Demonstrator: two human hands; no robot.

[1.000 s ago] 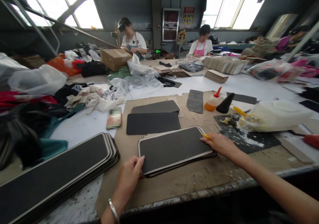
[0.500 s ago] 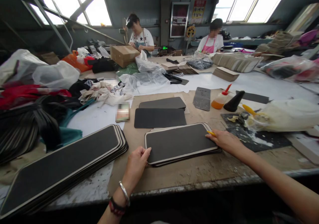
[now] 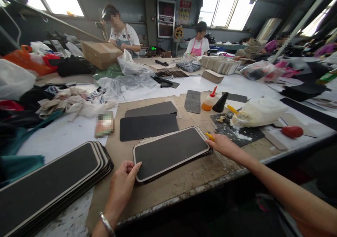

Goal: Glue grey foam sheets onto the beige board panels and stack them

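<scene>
A dark grey rounded panel (image 3: 171, 152) with a pale border lies on a small stack on the brown paper. My left hand (image 3: 122, 179) is at its left end, thumb pressed on top and fingers curled at the edge. At the other end, my right hand (image 3: 221, 145) is closed around a small yellow tool (image 3: 210, 136) whose tip points at the panel's corner; its kind is hidden by my fingers. Behind the stack lie a plain black panel (image 3: 149, 127) and a grey panel (image 3: 152, 109). A taller stack of similar bordered panels (image 3: 52, 180) is at the left.
Toward the right stand a glue bottle (image 3: 209, 100) with a red nozzle, a black cone-shaped object (image 3: 220, 103) and a whitish plastic container (image 3: 260, 112) on its side. A red object (image 3: 292, 131) lies beyond. Cloth and bags crowd the left. Co-workers (image 3: 123, 33) sit across the table.
The view has turned to the right, so the table's things appear farther left. Both hands stay at the two ends of the bordered panel, the yellow tool still in my right hand.
</scene>
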